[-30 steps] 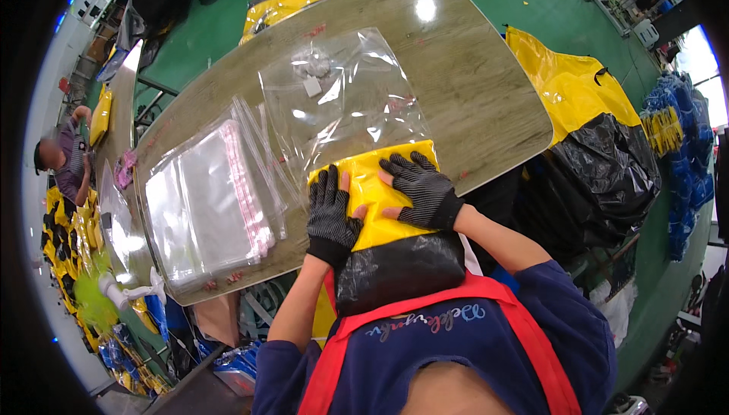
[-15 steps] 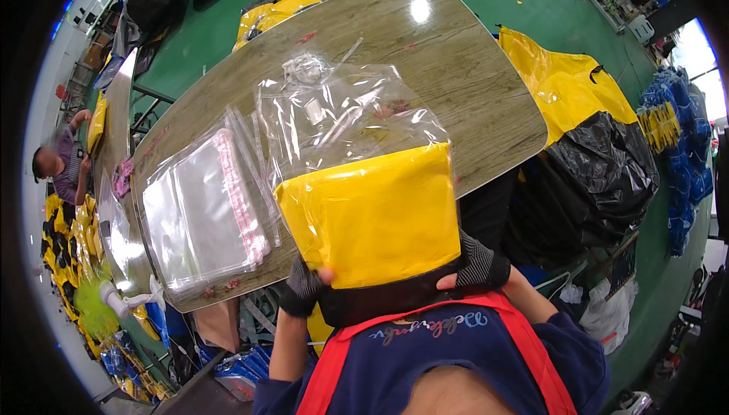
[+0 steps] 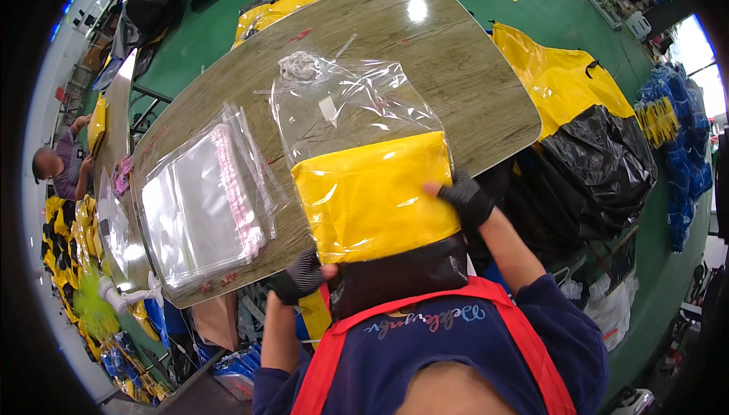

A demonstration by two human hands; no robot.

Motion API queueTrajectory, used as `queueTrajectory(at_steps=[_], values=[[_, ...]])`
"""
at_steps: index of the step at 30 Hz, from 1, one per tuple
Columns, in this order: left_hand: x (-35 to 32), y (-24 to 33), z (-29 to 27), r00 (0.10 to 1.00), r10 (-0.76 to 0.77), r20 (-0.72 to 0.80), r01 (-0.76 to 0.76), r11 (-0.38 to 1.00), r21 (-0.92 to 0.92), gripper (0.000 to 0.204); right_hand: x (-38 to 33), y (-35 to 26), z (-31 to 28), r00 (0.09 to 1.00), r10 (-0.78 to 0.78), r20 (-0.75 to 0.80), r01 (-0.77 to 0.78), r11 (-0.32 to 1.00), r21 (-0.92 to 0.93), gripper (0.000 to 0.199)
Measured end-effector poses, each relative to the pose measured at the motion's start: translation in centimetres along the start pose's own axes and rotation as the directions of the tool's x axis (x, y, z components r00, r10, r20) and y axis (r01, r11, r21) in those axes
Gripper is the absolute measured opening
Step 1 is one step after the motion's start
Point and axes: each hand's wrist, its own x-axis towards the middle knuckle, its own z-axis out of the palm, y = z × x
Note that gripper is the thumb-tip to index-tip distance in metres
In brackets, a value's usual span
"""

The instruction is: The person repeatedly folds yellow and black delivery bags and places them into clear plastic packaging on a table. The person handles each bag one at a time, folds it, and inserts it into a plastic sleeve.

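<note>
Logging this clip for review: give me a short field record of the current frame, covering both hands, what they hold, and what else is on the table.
left hand: gloved, gripping the lower left edge of the folded garment
right hand: gloved, gripping its right edge
folded garment: yellow and black, partly inside the clear bag
clear bag: open end toward the person, far end lying on the table
table: wood-grain top
stack of empty bags: on the table, left of the garment

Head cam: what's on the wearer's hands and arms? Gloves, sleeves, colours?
Both hands wear dark knit fingerless gloves: the left hand and right hand each show bare fingertips past the dark fabric. The forearms are bare; navy blue sleeves are pushed up near the elbows. Red straps run over the navy top at the chest. No watch or markings are visible.
</note>
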Motion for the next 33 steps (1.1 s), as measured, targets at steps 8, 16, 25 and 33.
queueTrajectory(at_steps=[8, 16, 25, 33], values=[[-1.5, -3.0, 2.5, 0.912, 0.13, -0.388, -0.072, 0.984, 0.162, 0.058, -7.9, 5.1, 3.4, 0.999, -0.024, 0.034, 0.015, 0.969, 0.248, 0.086], [-1.3, -4.2, 4.9, 0.889, -0.126, -0.44, 0.308, 0.875, 0.372, 0.036, -7.8, 7.3, 0.0, 0.981, 0.141, -0.135, -0.193, 0.798, -0.571, 0.058], [-0.5, 0.5, -0.2, 0.975, -0.003, 0.224, -0.082, 0.926, 0.368, 0.047, -0.4, 1.9, -0.7, 0.997, 0.058, 0.048, -0.052, 0.992, -0.113, 0.069], [4.3, 0.6, 1.4, 0.92, -0.012, -0.392, 0.0, 1.0, -0.031, 0.043, -1.5, -0.8, 1.7, 0.973, -0.177, -0.148, 0.195, 0.974, 0.116, 0.044]])
